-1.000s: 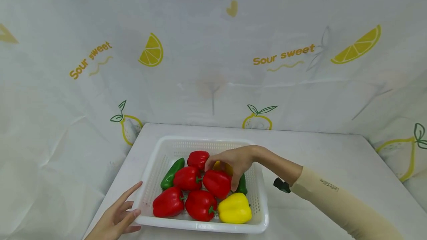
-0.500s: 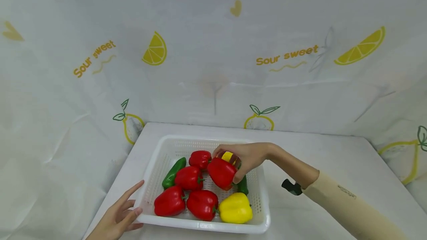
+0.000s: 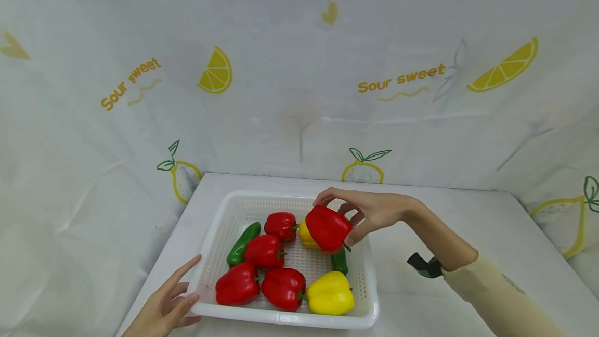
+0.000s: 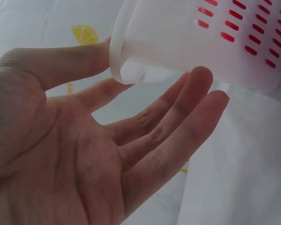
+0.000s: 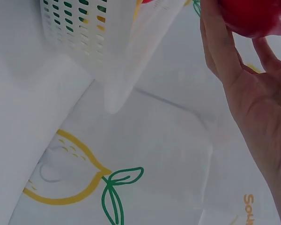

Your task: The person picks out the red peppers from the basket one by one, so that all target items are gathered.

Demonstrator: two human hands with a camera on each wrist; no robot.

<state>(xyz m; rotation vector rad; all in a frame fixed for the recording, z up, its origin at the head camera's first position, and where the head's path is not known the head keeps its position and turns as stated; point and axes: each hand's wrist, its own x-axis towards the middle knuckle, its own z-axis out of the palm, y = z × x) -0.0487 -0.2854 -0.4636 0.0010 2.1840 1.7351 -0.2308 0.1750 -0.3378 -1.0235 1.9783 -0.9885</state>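
Observation:
My right hand (image 3: 376, 211) grips a red bell pepper (image 3: 328, 228) above the right side of a white plastic basket (image 3: 281, 318). Thumb and fingers sit on opposite sides of this pepper, its green stem pointing down to the right. In the right wrist view the held pepper (image 5: 260, 16) is partly cut off by the frame edge. My left hand (image 3: 161, 308) is at the basket's front left corner, fingers spread and fairly straight. The left wrist view has its thumb and index finger touching the basket rim (image 4: 118, 42), the other fingers extended beneath.
Inside the basket lie several red bell peppers (image 3: 283, 288), a yellow bell pepper (image 3: 330, 293), another yellow one (image 3: 307, 235) partly hidden behind the held pepper, and green peppers (image 3: 244, 244) at both sides. The white table (image 3: 449, 222) extends to the right; a lemon-printed sheet (image 3: 299, 66) hangs behind.
My right hand has lifted the red bell pepper out from among the others and moved it up and to the right. The left hand stays at the basket corner.

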